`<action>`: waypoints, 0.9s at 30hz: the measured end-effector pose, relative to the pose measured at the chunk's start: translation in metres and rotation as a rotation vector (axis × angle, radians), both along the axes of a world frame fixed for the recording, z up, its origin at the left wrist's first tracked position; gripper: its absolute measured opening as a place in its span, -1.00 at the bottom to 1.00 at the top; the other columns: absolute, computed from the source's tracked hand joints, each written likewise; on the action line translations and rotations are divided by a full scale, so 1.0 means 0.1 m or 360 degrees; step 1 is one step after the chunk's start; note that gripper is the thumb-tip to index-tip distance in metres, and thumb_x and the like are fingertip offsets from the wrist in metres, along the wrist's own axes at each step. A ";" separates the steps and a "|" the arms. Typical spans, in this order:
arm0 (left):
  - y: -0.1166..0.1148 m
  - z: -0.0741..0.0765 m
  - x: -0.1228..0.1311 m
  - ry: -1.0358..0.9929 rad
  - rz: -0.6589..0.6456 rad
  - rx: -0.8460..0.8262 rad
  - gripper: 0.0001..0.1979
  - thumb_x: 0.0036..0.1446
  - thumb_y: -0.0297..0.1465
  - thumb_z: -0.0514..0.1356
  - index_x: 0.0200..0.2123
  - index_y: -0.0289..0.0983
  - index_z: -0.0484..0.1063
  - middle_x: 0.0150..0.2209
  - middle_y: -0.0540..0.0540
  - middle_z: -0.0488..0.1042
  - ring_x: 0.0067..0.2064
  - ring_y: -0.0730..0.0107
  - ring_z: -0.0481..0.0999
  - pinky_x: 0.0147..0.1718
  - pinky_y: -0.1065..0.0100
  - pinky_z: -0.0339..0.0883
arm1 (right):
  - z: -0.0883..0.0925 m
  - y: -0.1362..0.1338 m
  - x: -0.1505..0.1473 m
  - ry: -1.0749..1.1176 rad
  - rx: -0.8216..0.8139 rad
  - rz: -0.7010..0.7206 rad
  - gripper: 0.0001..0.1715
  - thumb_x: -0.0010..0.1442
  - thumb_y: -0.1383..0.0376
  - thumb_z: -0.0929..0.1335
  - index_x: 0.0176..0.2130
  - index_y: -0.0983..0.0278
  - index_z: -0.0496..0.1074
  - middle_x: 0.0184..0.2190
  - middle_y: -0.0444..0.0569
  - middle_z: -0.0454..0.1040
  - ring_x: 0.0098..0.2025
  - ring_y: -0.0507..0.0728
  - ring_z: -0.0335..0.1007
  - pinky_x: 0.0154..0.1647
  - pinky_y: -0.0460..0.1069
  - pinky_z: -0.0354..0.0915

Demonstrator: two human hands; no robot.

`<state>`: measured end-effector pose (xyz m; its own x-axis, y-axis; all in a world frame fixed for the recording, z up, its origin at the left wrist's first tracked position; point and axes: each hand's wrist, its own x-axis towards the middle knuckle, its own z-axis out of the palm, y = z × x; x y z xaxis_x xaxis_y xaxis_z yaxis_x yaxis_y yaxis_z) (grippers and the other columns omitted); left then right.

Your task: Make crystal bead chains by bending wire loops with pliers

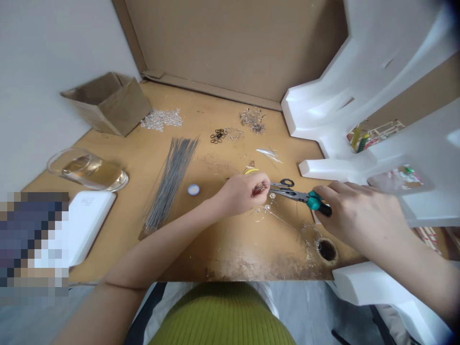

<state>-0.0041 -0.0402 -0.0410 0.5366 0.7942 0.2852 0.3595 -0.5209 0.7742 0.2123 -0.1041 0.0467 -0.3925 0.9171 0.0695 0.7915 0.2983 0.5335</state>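
My left hand (pixel 242 191) is closed in a pinch over the middle of the wooden table (pixel 201 249), holding a small clear bead on thin wire (pixel 264 188). My right hand (pixel 354 215) grips green-handled pliers (pixel 305 195) whose jaws point left and meet the piece at my left fingertips. A few clear beads and thin wires (pixel 268 211) lie on the table just below the two hands. Black-handled scissors (pixel 285 183) rest behind the pliers.
A bundle of grey wires (pixel 172 177) lies left of centre beside a small white cap (pixel 193 189). Clear beads (pixel 161 118), black rings (pixel 217 136), a cardboard box (pixel 108 101), a glass dish (pixel 88 170) and white foam blocks (pixel 359 110) ring the table.
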 end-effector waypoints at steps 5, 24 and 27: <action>0.04 -0.03 -0.03 -0.0077 -0.0085 -0.0174 -0.92 0.08 -0.43 0.08 -0.35 -0.27 0.36 -0.49 0.05 0.36 -0.50 0.59 0.25 -0.50 0.51 0.13 | 0.01 0.00 0.00 0.0000 -0.0031 -0.0039 -0.80 0.12 0.23 0.23 -0.42 0.25 0.39 -0.51 -0.03 0.42 -0.50 0.12 0.27 -0.50 -0.02 -0.18; 0.02 0.03 -0.02 -0.0041 -0.0081 -0.0108 -0.93 0.06 -0.48 0.09 -0.41 -0.29 0.37 -0.53 0.06 0.32 -0.51 0.59 0.23 -0.50 0.50 0.09 | 0.02 -0.02 0.00 0.0038 -0.0051 -0.0049 -0.77 0.12 0.22 0.22 -0.37 0.26 0.41 -0.44 0.01 0.45 -0.46 0.14 0.28 -0.48 -0.01 -0.12; 0.02 0.03 -0.02 -0.0018 -0.0071 -0.0059 -0.93 0.06 -0.49 0.09 -0.41 -0.29 0.36 -0.52 0.06 0.33 -0.50 0.58 0.24 -0.50 0.50 0.10 | 0.02 -0.03 -0.03 0.0026 -0.0051 -0.0058 -0.76 0.13 0.22 0.21 -0.40 0.25 0.40 -0.46 0.01 0.44 -0.49 0.14 0.27 -0.50 -0.01 -0.16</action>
<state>-0.0063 -0.0384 -0.0377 0.5685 0.7798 0.2623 0.3279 -0.5072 0.7970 0.2097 -0.1069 0.0492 -0.3581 0.9325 0.0463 0.8107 0.2859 0.5109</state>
